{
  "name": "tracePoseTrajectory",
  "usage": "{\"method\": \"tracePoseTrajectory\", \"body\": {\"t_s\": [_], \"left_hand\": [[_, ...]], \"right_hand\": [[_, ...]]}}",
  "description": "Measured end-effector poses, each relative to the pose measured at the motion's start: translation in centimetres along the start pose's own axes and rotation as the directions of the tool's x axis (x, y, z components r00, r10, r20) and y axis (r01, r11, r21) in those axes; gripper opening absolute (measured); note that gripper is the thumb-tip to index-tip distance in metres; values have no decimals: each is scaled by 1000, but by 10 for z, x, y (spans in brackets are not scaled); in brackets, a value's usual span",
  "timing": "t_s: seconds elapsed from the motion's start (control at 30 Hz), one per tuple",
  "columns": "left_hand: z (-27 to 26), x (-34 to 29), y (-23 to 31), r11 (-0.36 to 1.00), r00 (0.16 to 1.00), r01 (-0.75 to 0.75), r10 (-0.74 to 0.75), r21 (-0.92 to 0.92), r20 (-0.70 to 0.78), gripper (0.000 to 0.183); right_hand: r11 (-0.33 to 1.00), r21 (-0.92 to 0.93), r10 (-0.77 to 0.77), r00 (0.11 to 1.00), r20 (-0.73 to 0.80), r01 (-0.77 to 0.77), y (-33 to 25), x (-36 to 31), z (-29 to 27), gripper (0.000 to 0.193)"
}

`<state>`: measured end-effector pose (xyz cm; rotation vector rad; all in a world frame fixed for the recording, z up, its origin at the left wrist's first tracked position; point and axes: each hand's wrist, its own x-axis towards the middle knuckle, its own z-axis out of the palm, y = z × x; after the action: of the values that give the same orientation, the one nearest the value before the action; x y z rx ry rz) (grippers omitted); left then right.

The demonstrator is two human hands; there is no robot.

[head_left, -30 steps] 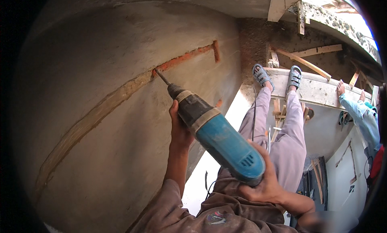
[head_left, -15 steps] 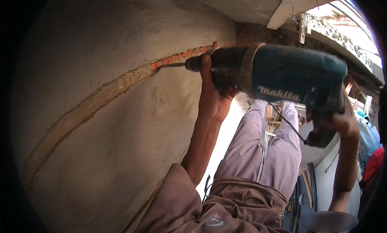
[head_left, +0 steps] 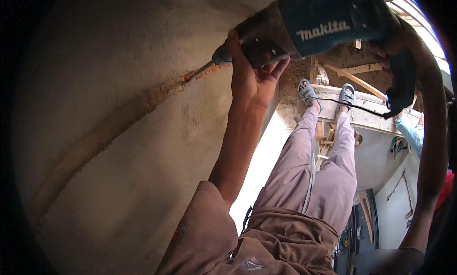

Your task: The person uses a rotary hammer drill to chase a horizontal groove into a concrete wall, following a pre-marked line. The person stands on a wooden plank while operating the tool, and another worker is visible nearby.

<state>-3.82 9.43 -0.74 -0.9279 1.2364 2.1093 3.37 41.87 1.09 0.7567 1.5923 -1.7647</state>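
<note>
A teal and black rotary hammer drill [head_left: 314, 10] spans the upper part of the view, tilted with its nose down to the left. From its chuck comes a steel bit [head_left: 200, 71], whose tip meets exposed red brick in a long groove [head_left: 102, 125] cut into the plastered wall [head_left: 176, 156]. My left hand [head_left: 254, 77] cradles the black front housing from below, thumb along its near side and fingers curled under it. Round the rear grip is my right hand [head_left: 402, 44], its fingers partly hidden by shadow and the handle.
My sandalled feet [head_left: 309, 93] stand on a pale wooden plank [head_left: 373, 119]. A black power cord [head_left: 362, 107] hangs from the drill's grip across them. Timber pieces [head_left: 357, 82] lie beyond. At the right is a person's light-blue sleeve [head_left: 412, 132].
The drill's rear has swung up and away, so the bit now slants more steeply into the groove. My right hand has risen with the grip; my feet and the plank have come into sight.
</note>
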Motion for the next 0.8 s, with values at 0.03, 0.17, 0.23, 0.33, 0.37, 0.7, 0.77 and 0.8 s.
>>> {"method": "tracePoseTrajectory", "body": {"t_s": [0.03,0.17,0.23,0.33,0.37,0.7,0.77,0.8], "left_hand": [[0,-10,-2,998,998,-51,48,48,51,90],[-26,-45,-6,1000,999,9,-10,-22,-41,73],[-64,-51,-23,994,987,107,-104,-14,120,65],[-100,-48,-52,943,894,322,-274,-84,356,57],[-115,-48,-64,939,901,337,-299,-72,315,57],[-119,-97,-77,976,972,217,-212,36,-103,60],[-116,-99,-63,981,977,196,-196,-6,-87,61],[-115,-100,-56,982,979,189,-190,-26,-79,61]], "right_hand": [[998,-55,21,1000,7,-21,-4,0,6,45],[976,-172,-130,990,47,136,34,-66,62,68],[981,-67,-180,984,4,180,87,-118,97,82],[930,-152,-339,941,3,335,105,-156,171,96],[958,13,-287,958,-8,287,115,-159,185,95],[956,198,-201,975,-95,217,151,-181,193,86],[949,126,-282,957,-72,289,147,-179,195,89],[943,160,-287,956,-59,293,144,-178,199,91]]}}
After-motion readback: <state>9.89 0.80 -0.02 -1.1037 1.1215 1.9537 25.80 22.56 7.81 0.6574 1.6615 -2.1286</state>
